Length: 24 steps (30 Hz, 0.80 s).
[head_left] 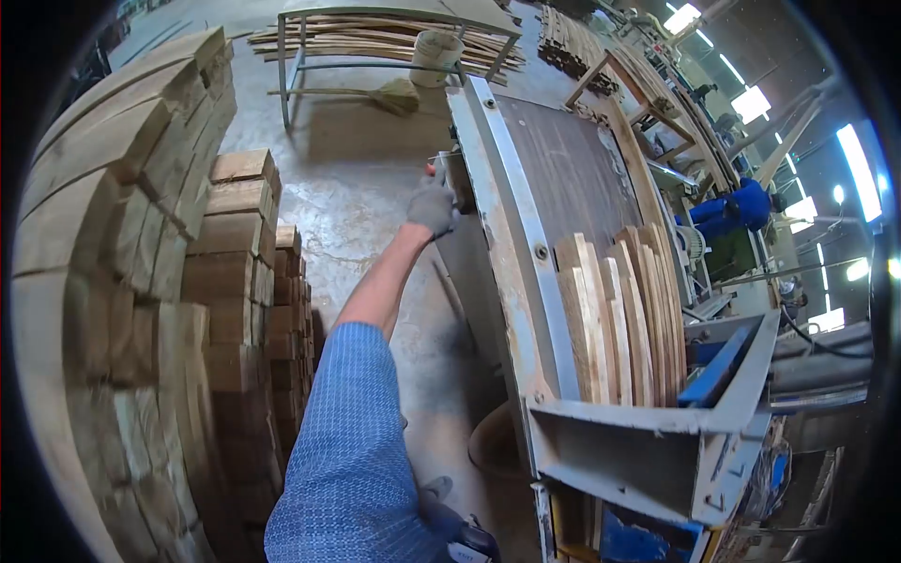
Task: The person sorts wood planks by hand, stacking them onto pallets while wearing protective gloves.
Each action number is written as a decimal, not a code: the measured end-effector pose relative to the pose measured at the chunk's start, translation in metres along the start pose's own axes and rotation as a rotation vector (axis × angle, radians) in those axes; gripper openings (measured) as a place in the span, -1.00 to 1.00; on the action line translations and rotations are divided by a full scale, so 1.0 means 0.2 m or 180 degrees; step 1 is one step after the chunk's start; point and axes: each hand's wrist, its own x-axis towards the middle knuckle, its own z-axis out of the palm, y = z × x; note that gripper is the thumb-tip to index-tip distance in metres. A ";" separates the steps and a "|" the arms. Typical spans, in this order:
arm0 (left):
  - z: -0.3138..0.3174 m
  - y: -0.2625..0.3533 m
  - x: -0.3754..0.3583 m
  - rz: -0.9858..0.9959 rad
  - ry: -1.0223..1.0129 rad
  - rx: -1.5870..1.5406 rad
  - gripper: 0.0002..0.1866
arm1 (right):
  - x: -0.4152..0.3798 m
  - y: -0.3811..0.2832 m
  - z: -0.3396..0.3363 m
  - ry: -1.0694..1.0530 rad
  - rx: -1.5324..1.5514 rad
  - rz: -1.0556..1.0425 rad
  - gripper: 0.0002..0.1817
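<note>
My left arm, in a blue patterned sleeve, stretches forward beside the machine. At its end my left hand (433, 208) wears a grey glove and is up against a small switch box (457, 178) on the machine's side. A finger points out towards the box, near a small red part (431, 169), and nothing shows held in the hand. My right hand is out of view. To the right of the hand lies the machine's bed with its metal edge rail (514, 178). Several wooden slats (627, 319) stand side by side on the bed's near end.
Tall stacks of timber blocks (225, 253) line the left side. Ahead, a metal-framed table (302, 66) stands over long wood strips, with a bucket (437, 54) and broom (396, 96) by it. A person in blue (737, 208) is at the right. A grey bracket (619, 450) juts out near me.
</note>
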 end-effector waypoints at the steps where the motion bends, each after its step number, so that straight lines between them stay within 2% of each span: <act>1: 0.00 -0.02 0.10 0.0129 0.0176 0.0387 -0.61 | 0.04 -0.03 0.01 -0.0022 -0.0025 -0.0021 -0.73; 2: -0.01 -0.05 0.20 0.0129 0.0186 0.0363 -0.61 | 0.08 -0.06 0.02 -0.0037 -0.0045 -0.0038 -0.73; 4: -0.11 -0.01 0.35 0.0269 -0.0290 0.0836 -0.54 | 0.10 -0.09 0.02 -0.0063 -0.0103 -0.0008 -0.72; 6: 0.03 -0.09 0.51 0.0215 0.0227 0.0467 -0.54 | 0.09 -0.10 0.02 -0.0045 -0.0146 0.0079 -0.72; 9: 0.02 -0.15 0.60 0.0155 0.0025 0.0399 -0.59 | -0.04 -0.08 0.05 -0.0009 -0.0176 0.0345 -0.71; 11: 0.01 -0.18 0.61 0.0369 0.0031 0.0458 -0.61 | -0.28 -0.05 0.01 0.0031 -0.0247 0.0702 -0.71; 12: 0.01 -0.19 0.61 0.0535 0.0187 -0.0030 -0.60 | -0.48 -0.03 -0.04 0.0064 -0.0316 0.0963 -0.71; 13: -0.02 -0.20 0.63 0.0607 -0.0184 -0.0184 -0.57 | -0.70 -0.02 -0.10 0.0111 -0.0385 0.1248 -0.71; 14: 0.11 -0.30 0.68 0.0826 0.0067 0.0019 -0.51 | -0.91 -0.05 -0.15 0.0177 -0.0451 0.1533 -0.70; 15: 0.08 -0.27 0.66 0.0813 0.0148 -0.0350 -0.47 | -1.08 -0.08 -0.18 0.0260 -0.0503 0.1796 -0.70; 16: 0.11 -0.30 0.66 0.0908 0.0419 0.0048 -0.48 | -1.23 -0.12 -0.20 0.0344 -0.0550 0.2032 -0.70; 17: 0.12 -0.33 0.70 0.0991 0.0366 -0.0215 -0.49 | -1.36 -0.17 -0.23 0.0409 -0.0590 0.2233 -0.70; 18: 0.08 -0.31 0.68 0.1111 0.0289 -0.0140 -0.48 | -1.44 -0.20 -0.24 0.0475 -0.0613 0.2387 -0.70; 20: 0.14 -0.36 0.74 0.0931 0.0142 -0.0189 -0.50 | -1.52 -0.25 -0.24 0.0572 -0.0647 0.2598 -0.69; 21: 0.17 -0.39 0.80 -0.0013 -0.0181 -0.1108 -0.52 | -1.55 -0.27 -0.24 0.0582 -0.0657 0.2674 -0.69; 22: 0.10 -0.34 0.78 0.0283 -0.0341 -0.0393 -0.55 | -1.58 -0.29 -0.24 0.0557 -0.0661 0.2729 -0.69; 24: 0.14 -0.36 0.79 0.0588 -0.0127 -0.0249 -0.59 | -1.59 -0.32 -0.23 0.0442 -0.0642 0.2762 -0.68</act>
